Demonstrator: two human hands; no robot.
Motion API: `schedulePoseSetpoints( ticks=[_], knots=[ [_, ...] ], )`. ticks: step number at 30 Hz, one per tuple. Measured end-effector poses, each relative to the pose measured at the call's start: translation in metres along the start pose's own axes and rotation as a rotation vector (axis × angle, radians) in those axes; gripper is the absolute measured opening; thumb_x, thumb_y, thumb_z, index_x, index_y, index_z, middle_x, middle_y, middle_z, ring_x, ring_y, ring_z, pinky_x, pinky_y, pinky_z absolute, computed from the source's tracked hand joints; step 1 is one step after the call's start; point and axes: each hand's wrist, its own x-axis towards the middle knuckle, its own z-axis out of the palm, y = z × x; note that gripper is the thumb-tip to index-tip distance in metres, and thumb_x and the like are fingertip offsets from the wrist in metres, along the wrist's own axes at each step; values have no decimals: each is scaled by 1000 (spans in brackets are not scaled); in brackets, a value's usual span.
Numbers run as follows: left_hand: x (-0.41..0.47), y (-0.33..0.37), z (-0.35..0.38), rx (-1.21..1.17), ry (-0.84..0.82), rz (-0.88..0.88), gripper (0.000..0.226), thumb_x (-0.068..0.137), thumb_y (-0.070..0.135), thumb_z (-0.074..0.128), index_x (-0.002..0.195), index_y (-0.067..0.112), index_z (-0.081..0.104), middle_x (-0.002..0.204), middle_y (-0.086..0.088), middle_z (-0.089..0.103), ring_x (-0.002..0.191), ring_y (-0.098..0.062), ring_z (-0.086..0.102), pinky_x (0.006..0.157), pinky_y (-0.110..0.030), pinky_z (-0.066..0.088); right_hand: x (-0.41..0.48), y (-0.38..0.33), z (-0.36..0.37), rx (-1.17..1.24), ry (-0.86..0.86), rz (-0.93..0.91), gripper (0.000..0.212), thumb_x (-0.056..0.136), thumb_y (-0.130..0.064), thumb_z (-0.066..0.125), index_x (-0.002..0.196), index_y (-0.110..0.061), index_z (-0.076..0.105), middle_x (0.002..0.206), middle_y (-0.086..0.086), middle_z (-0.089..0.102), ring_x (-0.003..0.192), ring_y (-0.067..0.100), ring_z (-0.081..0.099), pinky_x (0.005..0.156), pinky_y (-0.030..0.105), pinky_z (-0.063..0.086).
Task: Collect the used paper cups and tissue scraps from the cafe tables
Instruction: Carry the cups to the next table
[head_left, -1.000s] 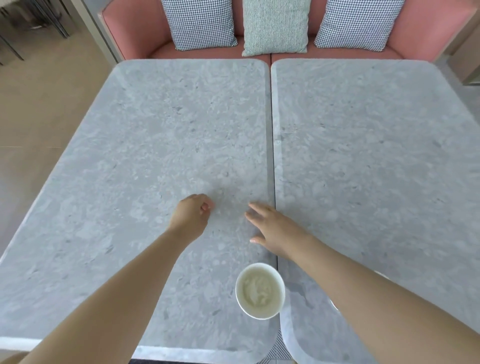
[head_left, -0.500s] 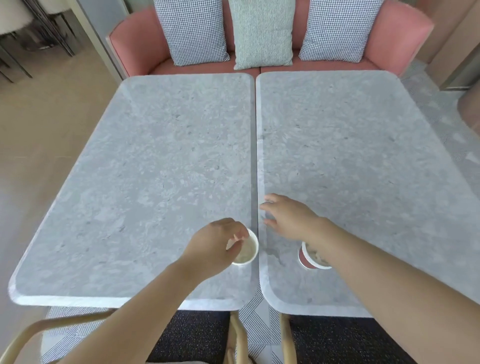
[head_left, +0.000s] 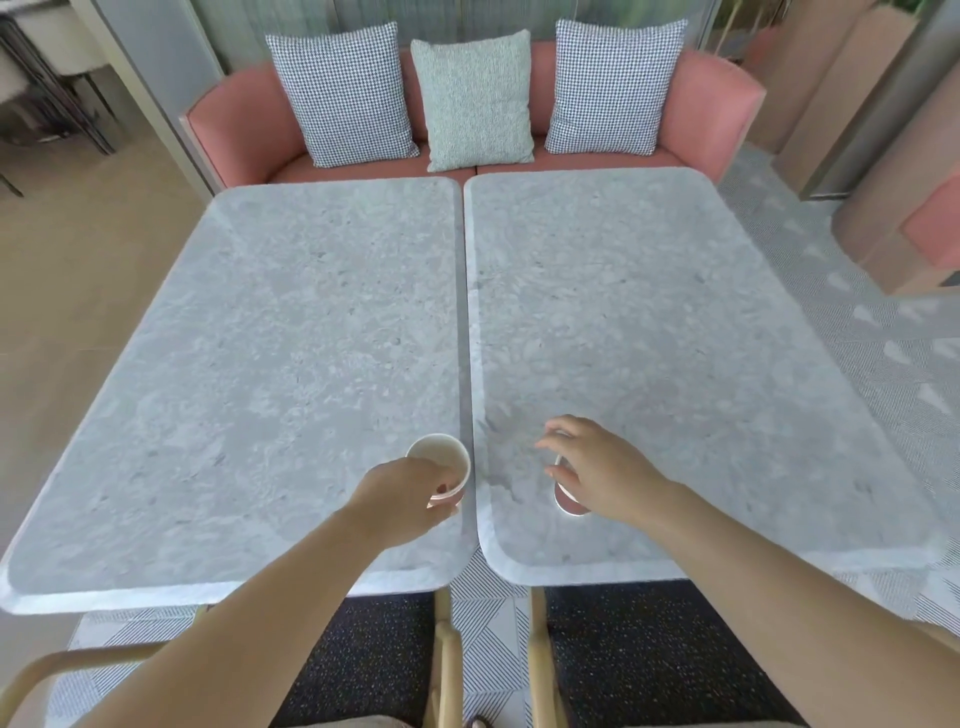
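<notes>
A white paper cup (head_left: 441, 457) with a pinkish outside stands at the near right corner of the left marble table (head_left: 260, 364). My left hand (head_left: 402, 501) grips its near side, fingers curled round the wall. A second paper cup (head_left: 569, 503), red-sided, stands on the right marble table (head_left: 675, 338) near the seam. My right hand (head_left: 597, 467) covers most of it from above, its fingers spread and loosely bent. Whether the hand touches this cup I cannot tell. No tissue scraps show on either table.
A pink sofa (head_left: 711, 109) with three cushions runs along the far edge of both tables. Two wooden chairs with dark speckled seats (head_left: 374, 660) stand at the near edge. Patterned floor lies to the right, tan floor to the left.
My left hand drew back from the table middle to the white cup and took hold of it. My right hand moved over the red-sided cup. The view pulled back from the tables.
</notes>
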Motion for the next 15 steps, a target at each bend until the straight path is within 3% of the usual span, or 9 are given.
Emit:
schedulePoseSetpoints(
  ticks=[5, 10, 15],
  knots=[
    [0, 1, 0, 1, -18, -51, 22, 90, 24, 48, 111, 30, 55, 101, 9, 64, 91, -14, 59, 69, -22, 43, -1, -3, 0, 33, 44, 12, 27, 92, -23, 50, 118, -18, 56, 129, -4, 44, 113, 15, 46, 84, 32, 47],
    [0, 7, -6, -72, 1, -98, 29, 90, 25, 48, 118, 31, 53, 107, 6, 63, 98, -18, 59, 77, -24, 44, -11, -7, -3, 38, 47, 11, 32, 91, -26, 53, 122, -18, 54, 131, -4, 42, 115, 13, 44, 86, 28, 45],
    [3, 23, -19, -39, 60, -5, 34, 90, 24, 48, 123, 31, 51, 122, 11, 54, 107, -16, 54, 80, -24, 41, -27, -5, -4, 13, 63, 37, 32, 85, -31, 60, 115, -19, 55, 116, -6, 46, 104, 13, 47, 79, 25, 46]
  ],
)
